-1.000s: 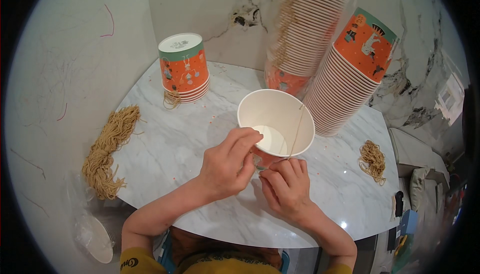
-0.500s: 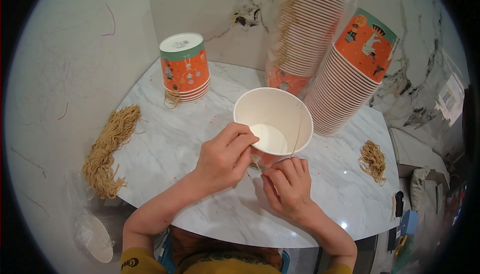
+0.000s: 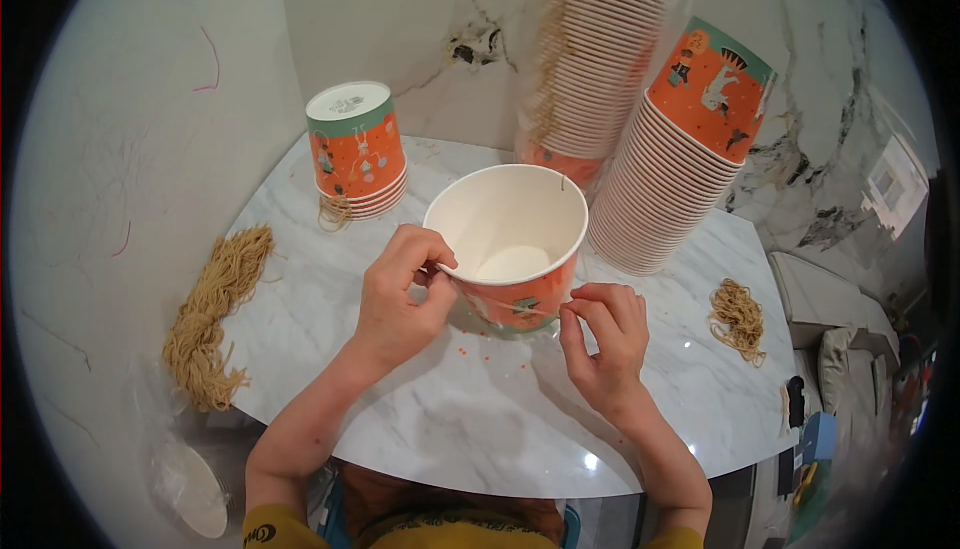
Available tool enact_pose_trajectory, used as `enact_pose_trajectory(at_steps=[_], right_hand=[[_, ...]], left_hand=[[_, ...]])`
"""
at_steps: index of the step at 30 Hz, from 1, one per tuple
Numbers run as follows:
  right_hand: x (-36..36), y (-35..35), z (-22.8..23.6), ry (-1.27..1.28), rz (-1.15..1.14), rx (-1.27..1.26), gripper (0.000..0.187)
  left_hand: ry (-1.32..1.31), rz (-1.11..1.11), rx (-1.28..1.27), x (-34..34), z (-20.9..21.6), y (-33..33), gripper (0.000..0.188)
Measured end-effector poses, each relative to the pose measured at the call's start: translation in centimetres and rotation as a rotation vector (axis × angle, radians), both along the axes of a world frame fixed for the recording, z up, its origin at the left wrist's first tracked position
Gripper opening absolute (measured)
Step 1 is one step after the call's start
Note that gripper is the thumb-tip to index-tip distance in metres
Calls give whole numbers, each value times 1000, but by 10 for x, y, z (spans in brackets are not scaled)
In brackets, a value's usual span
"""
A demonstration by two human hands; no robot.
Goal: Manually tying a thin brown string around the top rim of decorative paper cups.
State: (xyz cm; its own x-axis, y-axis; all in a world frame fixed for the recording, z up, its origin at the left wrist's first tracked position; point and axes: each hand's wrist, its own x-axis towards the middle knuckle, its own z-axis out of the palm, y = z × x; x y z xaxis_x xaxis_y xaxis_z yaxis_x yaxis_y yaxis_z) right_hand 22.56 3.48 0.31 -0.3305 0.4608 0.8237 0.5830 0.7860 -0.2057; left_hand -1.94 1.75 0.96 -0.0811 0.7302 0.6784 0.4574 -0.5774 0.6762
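Note:
A large paper bucket [image 3: 506,224], white inside with an orange and green printed outside, stands mouth up before me on the table. My left hand [image 3: 400,304] holds its near-left rim, thumb and fingers closed over the edge. Beside the bucket's lower right wall, my right hand [image 3: 608,341] has thumb and forefinger pinched on a thin string [image 3: 545,313]. That string runs across the front of the bucket and is hard to follow. At the far rim a short dark strand [image 3: 562,184] shows. The bucket's left side is partly behind my left hand.
Several nested buckets [image 3: 358,159] stand upside down at the back left. Two tall bucket stacks, one leaning [image 3: 665,184] and one in clear plastic [image 3: 600,59], stand behind. A tan string bundle [image 3: 215,314] lies left, a smaller one [image 3: 737,321] right, on the marble-patterned table [image 3: 450,439].
The bucket has tipped more upright and shifted left. My left hand has moved left along with it, and my right hand has drawn slightly right, away from my left.

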Motion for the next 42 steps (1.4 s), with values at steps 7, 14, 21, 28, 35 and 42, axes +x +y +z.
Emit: enact_pose_trajectory(at_steps=[7,14,21,28,35,42], right_hand=[[4,6,-6,320,43,-268,31],[14,18,-6,882,132,-1181,33],[24,26,-7,1091,369,-1490,18],[24,28,-14,1147,514,-1322,8],[21,29,-21,1053,535,-1110,9],[11,24,-26,872,484,-920,9]], left_hand=[[-262,-118,-140,-1,-3,2,15],[-233,-128,-124,-2,-9,5,13],[-254,-143,-99,-2,-11,8,15],[-122,-86,-42,-10,-20,18,22],[-49,44,-64,2,-7,4,23],[123,148,66,1,3,-6,19]])
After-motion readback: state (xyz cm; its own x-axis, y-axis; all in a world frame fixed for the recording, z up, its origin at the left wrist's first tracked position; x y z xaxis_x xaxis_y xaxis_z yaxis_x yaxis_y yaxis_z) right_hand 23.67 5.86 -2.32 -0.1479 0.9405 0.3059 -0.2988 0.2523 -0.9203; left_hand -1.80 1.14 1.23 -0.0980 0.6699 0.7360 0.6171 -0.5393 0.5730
